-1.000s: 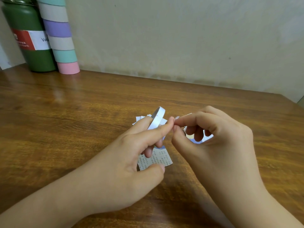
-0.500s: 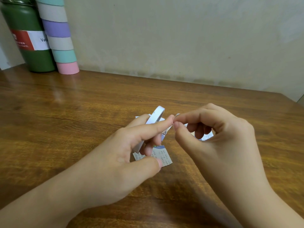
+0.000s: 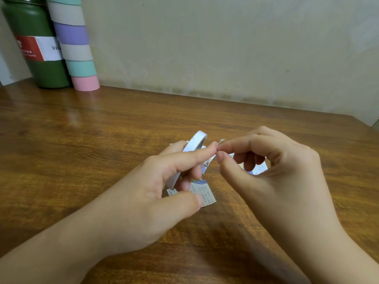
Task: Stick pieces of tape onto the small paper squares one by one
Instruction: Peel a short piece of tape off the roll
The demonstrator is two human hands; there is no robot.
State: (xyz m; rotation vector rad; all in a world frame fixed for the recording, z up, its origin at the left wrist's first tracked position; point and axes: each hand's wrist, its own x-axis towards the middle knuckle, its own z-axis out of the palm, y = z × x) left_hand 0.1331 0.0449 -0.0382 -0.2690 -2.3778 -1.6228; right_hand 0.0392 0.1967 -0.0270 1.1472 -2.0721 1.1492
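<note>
Tape, a thin white roll (image 3: 194, 144), sits threaded on the left hand (image 3: 155, 193), fingers curled through it. Right hand (image 3: 272, 171) pinches the tape end (image 3: 220, 142), over printed paper squares (image 3: 205, 194) on the wooden tabletop (image 3: 102, 150).

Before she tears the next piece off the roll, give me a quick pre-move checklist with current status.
1. Roll held firmly: ok. The left hand grips the tape roll, fingers curled round it.
2. Tape end caught: ok. The right hand pinches the tape end between thumb and forefinger.
3. Piece long enough: cannot tell. Only a short tab shows past the fingertips.
4. Paper squares within reach: ok. They lie on the table under the hands, one printed square nearest.
5. Which squares are already taped: cannot tell. The hands hide most of them.
</note>
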